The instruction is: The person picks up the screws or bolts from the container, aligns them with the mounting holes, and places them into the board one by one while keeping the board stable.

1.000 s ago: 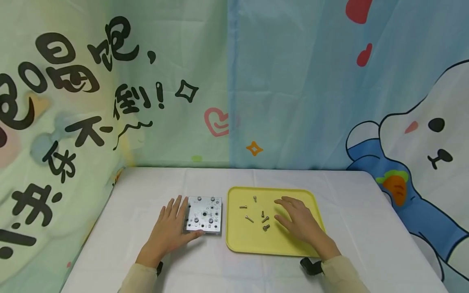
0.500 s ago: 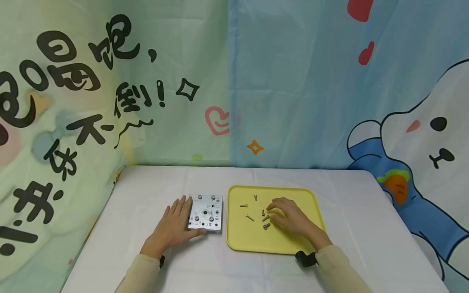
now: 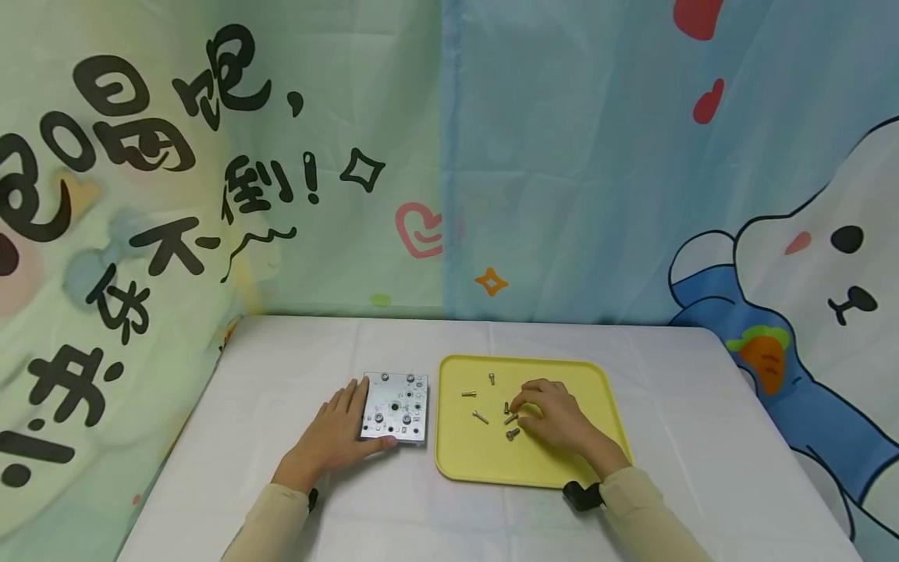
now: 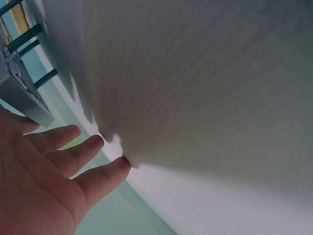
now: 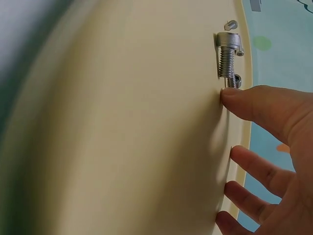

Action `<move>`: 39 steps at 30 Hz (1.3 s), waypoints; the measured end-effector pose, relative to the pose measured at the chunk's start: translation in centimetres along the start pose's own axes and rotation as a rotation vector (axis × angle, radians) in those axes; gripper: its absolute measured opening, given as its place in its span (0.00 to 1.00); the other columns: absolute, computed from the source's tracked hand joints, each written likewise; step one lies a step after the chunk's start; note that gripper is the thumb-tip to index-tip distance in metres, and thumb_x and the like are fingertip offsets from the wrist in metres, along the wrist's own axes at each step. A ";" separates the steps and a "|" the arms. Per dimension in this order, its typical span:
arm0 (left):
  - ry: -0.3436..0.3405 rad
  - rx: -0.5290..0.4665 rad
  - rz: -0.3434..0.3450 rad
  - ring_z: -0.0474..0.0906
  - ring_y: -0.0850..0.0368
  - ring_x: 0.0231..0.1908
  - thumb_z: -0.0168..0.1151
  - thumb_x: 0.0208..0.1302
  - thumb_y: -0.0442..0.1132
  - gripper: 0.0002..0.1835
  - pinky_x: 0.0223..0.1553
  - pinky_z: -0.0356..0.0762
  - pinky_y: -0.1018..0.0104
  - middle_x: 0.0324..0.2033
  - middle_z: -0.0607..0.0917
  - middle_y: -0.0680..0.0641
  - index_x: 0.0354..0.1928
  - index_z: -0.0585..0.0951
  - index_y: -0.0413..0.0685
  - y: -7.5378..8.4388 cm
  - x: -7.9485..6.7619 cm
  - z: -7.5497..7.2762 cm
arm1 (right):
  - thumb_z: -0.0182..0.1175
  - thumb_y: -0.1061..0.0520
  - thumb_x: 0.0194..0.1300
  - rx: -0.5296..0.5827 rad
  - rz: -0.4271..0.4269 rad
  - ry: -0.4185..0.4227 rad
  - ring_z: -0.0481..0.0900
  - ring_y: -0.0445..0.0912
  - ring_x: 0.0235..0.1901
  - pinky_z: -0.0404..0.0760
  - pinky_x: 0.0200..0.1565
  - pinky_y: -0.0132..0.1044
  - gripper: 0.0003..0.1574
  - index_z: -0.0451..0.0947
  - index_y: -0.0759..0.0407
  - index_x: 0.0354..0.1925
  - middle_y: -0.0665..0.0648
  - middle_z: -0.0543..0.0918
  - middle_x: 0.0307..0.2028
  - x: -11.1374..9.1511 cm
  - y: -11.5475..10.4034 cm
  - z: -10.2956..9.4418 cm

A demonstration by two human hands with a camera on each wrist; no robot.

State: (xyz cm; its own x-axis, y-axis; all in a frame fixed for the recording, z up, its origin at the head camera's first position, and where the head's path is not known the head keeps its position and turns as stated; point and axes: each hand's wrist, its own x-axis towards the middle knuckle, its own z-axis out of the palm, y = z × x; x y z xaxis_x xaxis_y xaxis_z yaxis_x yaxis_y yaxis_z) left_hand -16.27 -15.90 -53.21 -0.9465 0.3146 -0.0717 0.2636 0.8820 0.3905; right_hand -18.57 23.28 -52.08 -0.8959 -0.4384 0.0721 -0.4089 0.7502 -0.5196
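The table (image 3: pixel 295 367) carried a yellow tray (image 3: pixel 562 375) under the right hand (image 3: pixel 555 417) and a metal plate (image 3: pixel 396 407) steadied by the flat, relaxed left hand (image 3: pixel 330 437). The right hand's fingers curled toward a bolt (image 3: pixel 510 419) just left of them. The right wrist view alone showed its thumb at the bolt's (image 5: pixel 226 56) threaded end, touching, not gripping.

Head view: bright, even, soft faint shadows, mildly soft focus | left wrist: white tablecloth (image 4: pixel 205 98) blurred, shaded above | right wrist: pale yellow plastic tray (image 5: pixel 122 127) blurred, threaded silver screw (image 5: pixel 227 56) sharp
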 end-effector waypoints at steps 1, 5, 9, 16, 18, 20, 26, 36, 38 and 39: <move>0.000 0.000 0.000 0.55 0.35 0.72 0.58 0.56 0.77 0.64 0.69 0.56 0.40 0.74 0.57 0.32 0.78 0.49 0.37 0.0 0.0 0.0 | 0.66 0.62 0.64 -0.004 0.001 0.002 0.66 0.71 0.59 0.65 0.54 0.72 0.09 0.85 0.50 0.41 0.69 0.74 0.59 0.0 0.0 0.0; 0.004 0.002 0.005 0.56 0.35 0.71 0.58 0.56 0.77 0.64 0.68 0.57 0.39 0.73 0.59 0.31 0.78 0.49 0.37 0.0 0.0 0.0 | 0.67 0.62 0.63 -0.019 -0.002 0.017 0.67 0.70 0.58 0.67 0.53 0.71 0.08 0.85 0.49 0.39 0.68 0.75 0.58 0.0 0.1 0.1; 0.007 0.001 0.007 0.58 0.34 0.70 0.58 0.56 0.77 0.63 0.68 0.57 0.38 0.72 0.60 0.31 0.79 0.49 0.38 0.0 0.0 0.0 | 0.68 0.62 0.63 -0.037 -0.011 0.027 0.68 0.71 0.57 0.67 0.52 0.71 0.08 0.84 0.49 0.38 0.68 0.75 0.58 0.0 0.1 0.1; 0.013 -0.007 0.007 0.60 0.33 0.69 0.59 0.56 0.76 0.63 0.67 0.58 0.37 0.70 0.64 0.30 0.78 0.49 0.38 0.0 0.1 0.1 | 0.68 0.61 0.64 -0.050 -0.007 0.027 0.67 0.72 0.58 0.66 0.53 0.72 0.05 0.82 0.51 0.37 0.69 0.75 0.58 0.0 0.2 0.2; 0.009 -0.006 0.002 0.60 0.33 0.69 0.60 0.56 0.76 0.63 0.67 0.57 0.37 0.70 0.64 0.30 0.79 0.49 0.38 0.0 0.1 0.1 | 0.67 0.61 0.65 -0.047 -0.004 0.026 0.67 0.71 0.58 0.66 0.53 0.72 0.04 0.82 0.52 0.37 0.69 0.75 0.57 0.0 0.2 0.3; 0.007 -0.007 -0.001 0.60 0.33 0.69 0.60 0.56 0.76 0.63 0.67 0.57 0.37 0.70 0.64 0.30 0.79 0.49 0.38 0.0 0.0 0.1 | 0.67 0.60 0.66 -0.041 0.000 0.022 0.68 0.71 0.58 0.67 0.53 0.71 0.02 0.82 0.54 0.37 0.68 0.76 0.57 0.0 0.2 0.3; 0.006 -0.013 -0.002 0.60 0.34 0.69 0.59 0.56 0.76 0.63 0.67 0.57 0.37 0.70 0.65 0.31 0.79 0.49 0.38 0.0 0.0 0.0 | 0.64 0.58 0.69 -0.017 0.024 0.011 0.70 0.68 0.57 0.69 0.52 0.68 0.03 0.83 0.56 0.37 0.66 0.78 0.55 0.0 0.1 0.2; 0.005 -0.007 0.006 0.59 0.34 0.69 0.58 0.57 0.76 0.63 0.67 0.57 0.37 0.70 0.64 0.31 0.79 0.49 0.38 0.0 0.0 -0.1 | 0.64 0.56 0.69 -0.033 -0.009 0.072 0.74 0.63 0.54 0.71 0.53 0.64 0.06 0.82 0.58 0.36 0.62 0.80 0.52 0.1 -0.4 0.0; 0.005 -0.006 0.006 0.60 0.34 0.69 0.58 0.57 0.76 0.63 0.67 0.57 0.37 0.70 0.64 0.31 0.79 0.49 0.38 -0.1 0.0 0.0 | 0.65 0.58 0.68 -0.049 -0.026 0.083 0.74 0.63 0.54 0.71 0.52 0.64 0.03 0.82 0.57 0.35 0.62 0.81 0.51 0.2 -0.6 -0.1; 0.006 -0.008 0.007 0.60 0.34 0.69 0.58 0.57 0.76 0.63 0.67 0.57 0.37 0.70 0.65 0.31 0.79 0.49 0.38 -0.1 0.0 0.0 | 0.65 0.59 0.67 -0.060 -0.036 0.089 0.75 0.62 0.53 0.72 0.52 0.64 0.02 0.82 0.56 0.35 0.62 0.81 0.51 0.3 -0.7 -0.1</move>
State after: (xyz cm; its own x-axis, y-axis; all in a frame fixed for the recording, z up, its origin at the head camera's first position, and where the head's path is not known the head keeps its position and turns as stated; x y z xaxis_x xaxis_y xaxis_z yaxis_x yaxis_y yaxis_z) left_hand -16.30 -15.95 -53.22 -0.9458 0.3186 -0.0635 0.2687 0.8768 0.3987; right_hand -18.56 22.66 -51.56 -0.8913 -0.4218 0.1662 -0.4482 0.7642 -0.4639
